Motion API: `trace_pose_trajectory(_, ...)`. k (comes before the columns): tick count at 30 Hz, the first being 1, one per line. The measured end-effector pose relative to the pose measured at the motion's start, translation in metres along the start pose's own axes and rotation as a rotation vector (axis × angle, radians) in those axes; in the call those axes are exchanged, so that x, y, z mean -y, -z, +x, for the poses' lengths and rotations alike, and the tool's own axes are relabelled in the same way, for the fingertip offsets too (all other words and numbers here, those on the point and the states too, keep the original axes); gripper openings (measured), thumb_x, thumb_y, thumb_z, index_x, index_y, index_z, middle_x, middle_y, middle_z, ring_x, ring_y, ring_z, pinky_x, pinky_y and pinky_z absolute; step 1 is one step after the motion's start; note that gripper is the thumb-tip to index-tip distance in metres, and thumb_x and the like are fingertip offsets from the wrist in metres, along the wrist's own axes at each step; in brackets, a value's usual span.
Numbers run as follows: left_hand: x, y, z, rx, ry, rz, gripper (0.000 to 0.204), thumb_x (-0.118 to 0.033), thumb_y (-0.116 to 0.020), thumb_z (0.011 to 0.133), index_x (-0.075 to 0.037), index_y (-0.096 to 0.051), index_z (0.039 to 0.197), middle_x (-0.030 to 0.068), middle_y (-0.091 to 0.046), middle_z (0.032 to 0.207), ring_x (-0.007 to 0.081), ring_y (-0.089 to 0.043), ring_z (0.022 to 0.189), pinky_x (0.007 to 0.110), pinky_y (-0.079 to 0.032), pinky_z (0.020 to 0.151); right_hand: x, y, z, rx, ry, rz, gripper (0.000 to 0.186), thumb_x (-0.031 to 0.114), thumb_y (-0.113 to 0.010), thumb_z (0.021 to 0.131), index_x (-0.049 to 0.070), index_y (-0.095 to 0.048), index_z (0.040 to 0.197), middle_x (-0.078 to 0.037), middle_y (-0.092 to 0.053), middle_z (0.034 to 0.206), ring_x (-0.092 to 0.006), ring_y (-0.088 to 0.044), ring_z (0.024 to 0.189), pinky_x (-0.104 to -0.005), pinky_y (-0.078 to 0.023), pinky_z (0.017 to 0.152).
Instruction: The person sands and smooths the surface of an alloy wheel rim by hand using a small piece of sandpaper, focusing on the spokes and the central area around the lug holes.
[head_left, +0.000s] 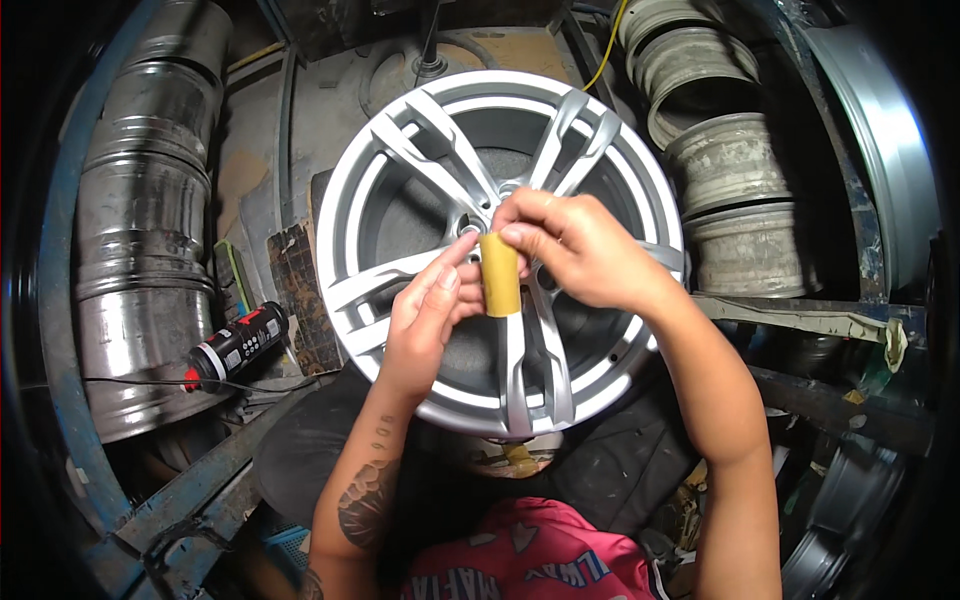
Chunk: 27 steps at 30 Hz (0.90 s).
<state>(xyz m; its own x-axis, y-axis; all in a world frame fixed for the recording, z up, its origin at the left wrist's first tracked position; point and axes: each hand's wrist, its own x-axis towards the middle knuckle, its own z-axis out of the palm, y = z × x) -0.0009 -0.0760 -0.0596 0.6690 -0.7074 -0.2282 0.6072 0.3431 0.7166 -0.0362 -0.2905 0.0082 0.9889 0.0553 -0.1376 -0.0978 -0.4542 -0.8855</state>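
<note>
A curled strip of yellow sandpaper hangs upright between my hands, above the middle of a silver alloy wheel. My right hand pinches its top edge between thumb and fingers. From the left side, my left hand grips the strip, its index fingertip near the top corner and the other fingers bent against the edge. Part of those fingers is hidden behind the sandpaper. The wheel lies face up in front of my knees, its twin spokes spreading out from the hub, which my hands partly cover.
Shiny metal rims are stacked at the left, beside a black spray can with a red tip. Dull, worn rims line the right. Blue metal frame bars run along the left side; a yellow cable hangs at the back.
</note>
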Motion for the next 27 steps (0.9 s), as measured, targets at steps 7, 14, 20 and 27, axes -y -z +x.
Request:
trace_pose_trajectory(7, 0.007, 0.008, 0.001, -0.105, -0.139, 0.106, 0.028, -0.001, -0.069, 0.099, 0.005, -0.061, 0.125, 0.0120, -0.071, 0.113, 0.0131, -0.069, 0.103, 0.028, -0.055, 0.095, -0.013, -0.020, -0.013, -0.083, 0.052, 0.078, 0.018, 0.006, -0.068, 0.098, 0.001, -0.070, 0.115, -0.009, -0.071, 0.085, -0.0129, -0.070, 0.074, -0.0299, -0.055, 0.069)
trace_pose_trajectory(14, 0.004, 0.009, -0.002, -0.126, -0.156, 0.168, 0.016, -0.001, -0.072, 0.098, 0.005, -0.068, 0.112, 0.0107, -0.072, 0.106, 0.0124, -0.071, 0.093, 0.025, -0.058, 0.086, -0.012, -0.036, -0.027, -0.171, -0.134, 0.488, 0.017, -0.001, -0.070, 0.094, 0.001, -0.075, 0.111, -0.003, -0.071, 0.097, -0.0044, -0.065, 0.076, -0.0219, -0.052, 0.068)
trace_pose_trajectory(20, -0.009, 0.008, -0.004, -0.110, 0.019, 0.147, 0.016, -0.007, -0.073, 0.099, 0.003, -0.071, 0.111, 0.0064, -0.074, 0.099, 0.0099, -0.070, 0.091, 0.022, -0.057, 0.081, -0.016, -0.031, -0.033, -0.229, 0.231, 0.037, 0.013, -0.004, -0.071, 0.093, -0.002, -0.077, 0.105, -0.006, -0.069, 0.101, -0.0100, -0.069, 0.088, -0.0222, -0.055, 0.078)
trace_pose_trajectory(27, -0.001, 0.005, -0.005, -0.120, -0.254, 0.281, 0.018, -0.003, -0.075, 0.096, 0.007, -0.071, 0.111, 0.0105, -0.075, 0.103, 0.0119, -0.071, 0.095, 0.025, -0.056, 0.087, -0.005, -0.039, -0.025, -0.161, -0.176, 0.405, 0.018, 0.007, -0.077, 0.095, -0.004, -0.074, 0.110, -0.005, -0.075, 0.100, -0.0079, -0.070, 0.090, -0.0225, -0.057, 0.080)
